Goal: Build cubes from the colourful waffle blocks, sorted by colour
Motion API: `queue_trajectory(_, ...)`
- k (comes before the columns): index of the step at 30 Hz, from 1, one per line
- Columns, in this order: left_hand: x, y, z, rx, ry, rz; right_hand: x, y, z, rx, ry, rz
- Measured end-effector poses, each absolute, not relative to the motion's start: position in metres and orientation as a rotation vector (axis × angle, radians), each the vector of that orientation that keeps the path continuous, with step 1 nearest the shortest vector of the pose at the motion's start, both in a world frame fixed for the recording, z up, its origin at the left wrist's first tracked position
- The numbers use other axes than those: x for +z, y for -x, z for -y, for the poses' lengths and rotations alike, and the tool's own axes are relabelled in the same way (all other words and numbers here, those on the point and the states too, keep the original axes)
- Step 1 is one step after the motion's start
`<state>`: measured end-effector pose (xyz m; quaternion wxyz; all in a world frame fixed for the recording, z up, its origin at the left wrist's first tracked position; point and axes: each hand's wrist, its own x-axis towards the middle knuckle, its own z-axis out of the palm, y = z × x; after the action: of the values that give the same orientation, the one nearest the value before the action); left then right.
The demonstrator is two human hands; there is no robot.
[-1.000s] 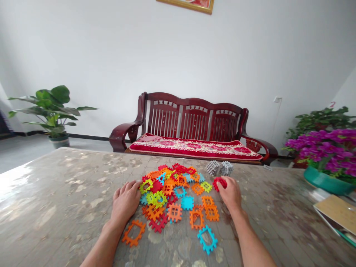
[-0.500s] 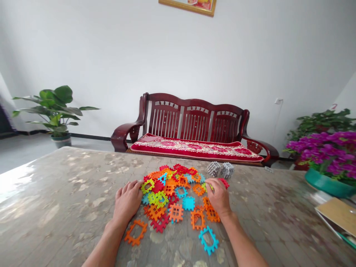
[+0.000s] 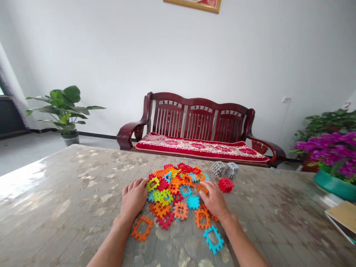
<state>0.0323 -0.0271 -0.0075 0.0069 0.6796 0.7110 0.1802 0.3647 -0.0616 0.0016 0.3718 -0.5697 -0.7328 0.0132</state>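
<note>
A heap of flat plastic interlocking tiles [image 3: 178,185] in red, orange, green and blue lies in the middle of the table [image 3: 69,193]. My left hand [image 3: 134,196] rests flat and open at the heap's left edge, fingertips by a green tile [image 3: 153,183]. My right hand [image 3: 213,200] lies over orange tiles on the right side, fingers spread, holding nothing. A red cube built of tiles [image 3: 225,184] stands free just right of my right hand. Two grey-white tile cubes [image 3: 224,169] sit behind it.
Loose tiles lie nearer me: an orange frame [image 3: 142,228] and a blue frame [image 3: 213,239]. A teal pot of purple flowers [image 3: 332,163] and a book [image 3: 343,218] stand at the right. A wooden bench [image 3: 200,129] and a potted plant [image 3: 65,111] are beyond the table.
My right hand let go of the red cube, which now stands on the table, and moved left onto the tile heap. My left hand stayed put.
</note>
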Motion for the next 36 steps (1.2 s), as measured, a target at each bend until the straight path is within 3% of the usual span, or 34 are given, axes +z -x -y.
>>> queue_trajectory(5,-0.006,-0.033,0.028,0.531,-2.127,-2.226,-0.009,-0.358,0.059,0.193,1.44,1.862)
queue_trajectory(11,-0.007,-0.033,0.027,0.523,-2.136,-2.24,-0.006,-0.333,0.066,0.661,1.249,1.809)
queue_trajectory(19,-0.008,-0.032,0.027,0.545,-2.137,-2.225,-0.019,-0.349,0.054,0.31,1.437,1.564)
queue_trajectory(36,-0.009,-0.031,0.025,0.557,-2.144,-2.221,-0.016,-0.35,0.058,0.805,1.249,1.778)
